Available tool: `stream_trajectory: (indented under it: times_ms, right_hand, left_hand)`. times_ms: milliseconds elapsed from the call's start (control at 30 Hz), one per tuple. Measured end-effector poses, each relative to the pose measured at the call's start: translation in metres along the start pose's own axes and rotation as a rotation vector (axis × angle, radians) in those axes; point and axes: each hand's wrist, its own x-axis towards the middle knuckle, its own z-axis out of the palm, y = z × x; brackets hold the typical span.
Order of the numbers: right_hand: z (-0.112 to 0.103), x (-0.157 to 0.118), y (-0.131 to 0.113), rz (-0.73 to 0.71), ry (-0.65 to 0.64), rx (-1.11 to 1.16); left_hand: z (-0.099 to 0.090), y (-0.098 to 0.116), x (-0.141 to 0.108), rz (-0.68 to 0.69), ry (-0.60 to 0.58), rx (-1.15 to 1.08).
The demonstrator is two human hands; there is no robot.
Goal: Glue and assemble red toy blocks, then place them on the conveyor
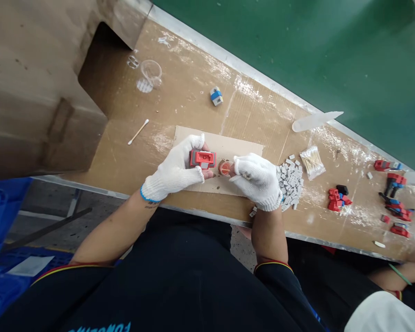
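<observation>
My left hand (180, 167), in a white glove with bare fingertips, is closed around a red and grey plastic toy part (203, 158) with a recess facing up. My right hand (257, 177), gloved alike, has its fingers pinched at the rim of a small round clear cup (224, 168) with reddish contents. From those fingers a thin pale stick, which looks like a cotton swab (226, 171), reaches into the cup. Under both hands lies a beige cardboard sheet (242, 146). A pile of small grey pieces (291, 182) is beside my right wrist.
A bag of cotton swabs (312, 162), a white pointed strip (316, 121) and several red and blue toy parts (335, 199) are to the right. A loose swab (138, 132), a clear cup (151, 71) and a blue-banded block (216, 96) lie leftward and behind. Another person's arm (397, 273) is at lower right.
</observation>
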Motion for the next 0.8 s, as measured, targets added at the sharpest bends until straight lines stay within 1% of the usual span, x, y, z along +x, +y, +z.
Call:
stream_trajectory:
  times_ms: [67,133,200,333,433,533,633,733,800]
  right_hand:
    - [-0.005,-0.005,-0.001,0.071,0.065,0.069]
    - [-0.010,-0.013,0.000,0.159,0.195,0.152]
    - [-0.012,-0.018,0.001,0.202,0.331,0.244]
    - [-0.012,-0.019,-0.001,0.192,0.540,0.360]
    - [-0.007,-0.013,-0.010,0.150,0.645,0.381]
    - [-0.003,-0.006,-0.021,0.132,0.646,0.391]
    - [0.001,-0.004,-0.030,0.136,0.569,0.397]
    - [0.004,-0.004,-0.032,0.132,0.497,0.379]
    - [0.006,-0.004,-0.030,0.119,0.475,0.373]
  left_hand:
    - [0.001,0.001,-0.001,0.004,0.003,0.017]
    - [0.002,0.001,-0.003,0.027,0.017,0.050]
    - [0.002,0.000,-0.005,0.058,0.040,0.095]
    - [0.004,-0.004,-0.008,0.070,0.076,0.159]
    - [0.010,-0.008,-0.009,0.099,0.076,0.140]
    - [0.017,-0.011,-0.009,0.134,0.049,0.119]
    - [0.021,-0.009,-0.009,0.130,0.010,0.124]
    - [0.020,-0.006,-0.008,0.096,-0.014,0.136]
    - [0.019,-0.005,-0.008,0.064,-0.020,0.143]
